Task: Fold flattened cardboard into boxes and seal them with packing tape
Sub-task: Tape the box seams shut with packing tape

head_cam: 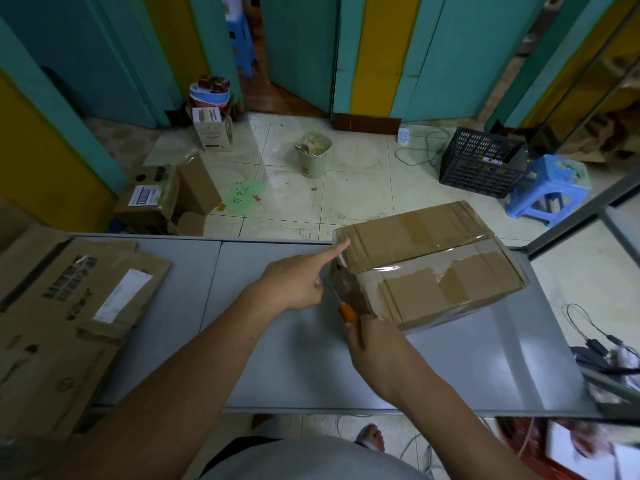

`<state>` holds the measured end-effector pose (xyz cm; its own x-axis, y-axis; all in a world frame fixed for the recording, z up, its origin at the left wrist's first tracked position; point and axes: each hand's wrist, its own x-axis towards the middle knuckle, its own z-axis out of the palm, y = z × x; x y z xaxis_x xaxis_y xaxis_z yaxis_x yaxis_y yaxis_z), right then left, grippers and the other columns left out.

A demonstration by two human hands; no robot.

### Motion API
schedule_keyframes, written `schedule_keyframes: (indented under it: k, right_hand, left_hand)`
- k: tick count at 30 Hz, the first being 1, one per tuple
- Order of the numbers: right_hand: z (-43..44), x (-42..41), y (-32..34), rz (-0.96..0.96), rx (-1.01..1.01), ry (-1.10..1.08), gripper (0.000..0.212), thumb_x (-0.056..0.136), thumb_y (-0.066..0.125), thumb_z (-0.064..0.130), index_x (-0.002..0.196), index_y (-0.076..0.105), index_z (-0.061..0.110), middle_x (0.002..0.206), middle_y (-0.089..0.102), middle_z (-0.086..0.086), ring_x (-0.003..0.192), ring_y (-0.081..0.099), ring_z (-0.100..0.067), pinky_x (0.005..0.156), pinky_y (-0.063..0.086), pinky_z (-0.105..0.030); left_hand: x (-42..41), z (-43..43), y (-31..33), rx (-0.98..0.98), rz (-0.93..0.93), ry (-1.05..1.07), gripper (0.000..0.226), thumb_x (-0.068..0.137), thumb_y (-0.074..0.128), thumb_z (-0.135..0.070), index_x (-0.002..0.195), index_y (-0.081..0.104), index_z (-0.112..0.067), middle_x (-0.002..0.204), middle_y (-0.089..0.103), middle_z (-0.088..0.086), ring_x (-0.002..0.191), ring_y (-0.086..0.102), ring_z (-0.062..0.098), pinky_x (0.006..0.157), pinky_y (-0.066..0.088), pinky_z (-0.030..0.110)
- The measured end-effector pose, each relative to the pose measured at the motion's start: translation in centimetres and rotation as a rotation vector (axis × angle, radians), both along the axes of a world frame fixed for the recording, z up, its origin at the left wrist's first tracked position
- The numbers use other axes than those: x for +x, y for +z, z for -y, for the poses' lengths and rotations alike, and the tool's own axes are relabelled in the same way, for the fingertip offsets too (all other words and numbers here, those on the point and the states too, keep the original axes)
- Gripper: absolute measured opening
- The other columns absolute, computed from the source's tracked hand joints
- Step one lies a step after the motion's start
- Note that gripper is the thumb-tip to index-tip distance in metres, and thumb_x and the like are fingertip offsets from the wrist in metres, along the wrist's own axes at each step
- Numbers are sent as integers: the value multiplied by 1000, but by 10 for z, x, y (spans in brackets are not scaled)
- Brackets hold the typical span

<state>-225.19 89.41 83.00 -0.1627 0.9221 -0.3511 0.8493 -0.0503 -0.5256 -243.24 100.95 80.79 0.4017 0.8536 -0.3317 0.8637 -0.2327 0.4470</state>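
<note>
Two hands work at the taped box (433, 268), which sits far right on the surface (277, 358). Your left hand (294, 282) presses a straight index finger on its top corner, other fingers curled. Your right hand (377, 344) grips an orange cutter (347, 313) at the box's end. Flat cardboard (69, 306) lies left.

One box (429, 265), one orange-handled tool (347, 313), two hands (294, 282) (374, 344).

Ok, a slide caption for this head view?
Left hand presses a taped cardboard box on the grey table; right hand grips an orange-handled tool.
</note>
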Motion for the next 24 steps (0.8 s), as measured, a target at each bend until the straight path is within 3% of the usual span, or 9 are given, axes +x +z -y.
schedule_keyframes:
  k: [4,6,9,11,13,15,17,21,24]
  right_hand:
    - [14,4,-6,-46,26,-81,40,112,41,37,82,59,16,64,55,4,54,56,-12,52,44,-19]
    - [8,3,-10,-20,44,-72,41,111,39,39,82,57,16,65,55,4,54,55,-10,50,41,-17]
    - [-13,-6,-18,73,-1,19,32,112,34,30,112,60,10,84,59,-7,78,61,-28,71,49,-33]
    - [-23,-9,-21,100,-32,50,30,112,34,25,122,58,10,96,63,-14,87,62,-33,78,49,-35]
    - [-21,-8,-28,121,-22,97,32,112,34,24,114,61,5,96,67,-18,82,64,-31,73,52,-37]
    - [-8,-2,-41,102,-1,97,38,113,37,28,97,62,3,82,67,-17,71,67,-31,66,56,-42]
    - [8,7,-63,109,-1,75,38,112,39,36,100,61,8,79,67,-12,65,63,-25,64,55,-39]
    - [33,27,-120,145,-66,115,33,111,41,42,114,60,16,102,64,-4,85,64,-21,76,48,-24]
    - [42,38,-154,170,-46,171,36,104,58,37,137,56,24,124,53,0,110,57,-17,93,43,-19]
  left_hand:
    - [-2,0,-1,1,3,-11,105,94,56,-16,151,-8,-75,86,70,-12,79,66,12,76,61,42]
    - [-2,-1,-1,0,1,-15,106,94,60,-17,150,-9,-76,88,70,-10,80,66,12,77,61,44]
    - [-3,-2,-1,4,-19,-28,110,93,62,-17,150,-12,-76,90,71,-6,80,68,15,77,61,45]
    - [-4,-3,-1,13,-30,-32,110,93,61,-16,149,-12,-77,89,70,-6,81,67,15,79,61,45]
    - [-5,-4,0,21,-18,-28,109,92,60,-17,148,-10,-78,88,69,-9,81,66,14,79,60,44]
    - [-6,-4,0,19,4,-35,109,91,60,-16,148,-9,-79,86,70,-10,80,66,12,78,60,44]
    - [-7,-3,-2,12,13,-47,110,90,61,-16,149,-9,-78,87,71,-9,80,67,13,77,61,44]
    - [-8,-6,-5,1,10,-69,115,89,65,-15,149,-10,-78,87,72,-9,80,68,13,73,60,43]
    - [-10,-9,-6,11,22,-80,113,90,64,-15,148,-9,-79,86,70,-14,79,66,10,67,55,35]
